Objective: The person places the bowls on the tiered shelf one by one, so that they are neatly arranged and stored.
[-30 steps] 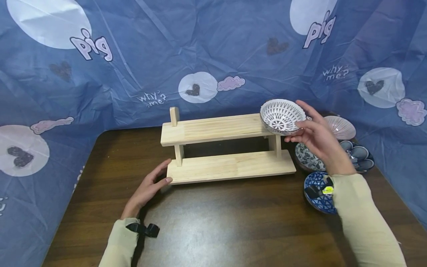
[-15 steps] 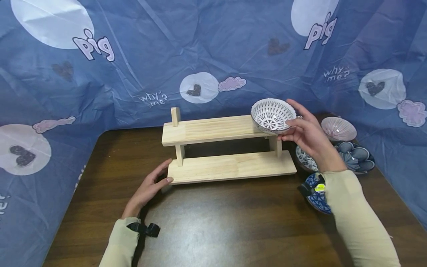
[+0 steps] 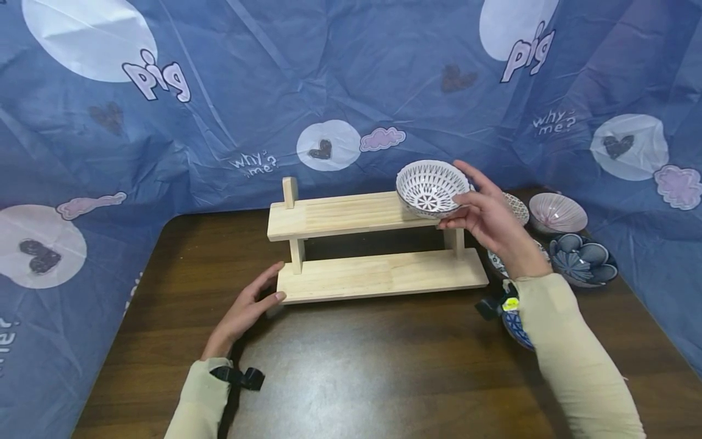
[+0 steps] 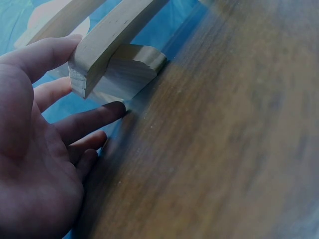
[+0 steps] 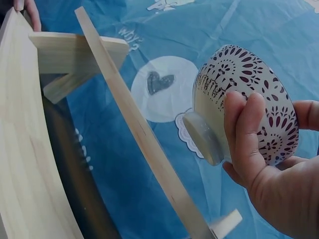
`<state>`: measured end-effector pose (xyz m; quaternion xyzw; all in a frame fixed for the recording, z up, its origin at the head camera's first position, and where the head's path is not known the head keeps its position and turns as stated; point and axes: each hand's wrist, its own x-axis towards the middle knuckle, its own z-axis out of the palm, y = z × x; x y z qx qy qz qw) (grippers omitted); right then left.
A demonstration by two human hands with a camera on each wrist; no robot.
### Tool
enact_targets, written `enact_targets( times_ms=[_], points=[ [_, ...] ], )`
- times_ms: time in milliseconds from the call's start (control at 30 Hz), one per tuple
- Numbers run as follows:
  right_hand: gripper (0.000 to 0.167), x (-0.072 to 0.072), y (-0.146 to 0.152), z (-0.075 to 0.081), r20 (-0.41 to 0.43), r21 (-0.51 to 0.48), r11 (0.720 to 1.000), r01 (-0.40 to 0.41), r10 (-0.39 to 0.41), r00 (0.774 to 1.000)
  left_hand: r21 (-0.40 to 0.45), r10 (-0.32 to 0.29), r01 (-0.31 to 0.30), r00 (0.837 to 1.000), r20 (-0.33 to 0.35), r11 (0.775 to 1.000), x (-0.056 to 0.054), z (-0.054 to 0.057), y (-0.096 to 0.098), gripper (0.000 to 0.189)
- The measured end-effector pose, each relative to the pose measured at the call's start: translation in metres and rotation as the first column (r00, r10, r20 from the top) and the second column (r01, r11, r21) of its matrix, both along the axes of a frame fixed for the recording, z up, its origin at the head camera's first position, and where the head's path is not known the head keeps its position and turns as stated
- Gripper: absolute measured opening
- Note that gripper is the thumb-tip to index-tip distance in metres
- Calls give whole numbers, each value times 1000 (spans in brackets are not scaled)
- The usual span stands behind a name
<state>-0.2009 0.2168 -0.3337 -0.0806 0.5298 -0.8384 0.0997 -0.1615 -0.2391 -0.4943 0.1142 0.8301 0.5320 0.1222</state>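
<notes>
My right hand (image 3: 490, 225) grips a white bowl (image 3: 430, 186) with a dark petal pattern, thumb at the rim and fingers beneath. It is tilted, over the right part of the upper board (image 3: 351, 214) of a two-tier wooden shelf stand. In the right wrist view the bowl's foot ring (image 5: 202, 137) shows apart from the wood. My left hand (image 3: 244, 314) holds the left end of the lower board (image 3: 356, 279), thumb at the front corner and index finger at the back one. The left wrist view shows the board's end (image 4: 82, 74) between them, other fingers spread below.
Right of the stand are a pink striped bowl (image 3: 559, 212), a dark blue petal-patterned bowl (image 3: 584, 262), and a blue geometric bowl (image 3: 514, 328) partly under the right sleeve. Further patterned bowls sit half hidden behind the right hand. A blue printed cloth (image 3: 219, 79) hangs behind the table.
My right hand has carried the white bowl leftward over the upper board, uncovering more of the bowls at the right. The left hand has stayed at the lower board's end.
</notes>
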Motion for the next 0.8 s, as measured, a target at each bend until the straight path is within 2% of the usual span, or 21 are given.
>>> enact_targets(
  times_ms=[800],
  points=[
    [73, -12, -38, 5, 56, 80, 997, 0, -5, 998, 8, -2, 2, 1000, 5, 1000, 0, -1, 0, 64]
  ],
)
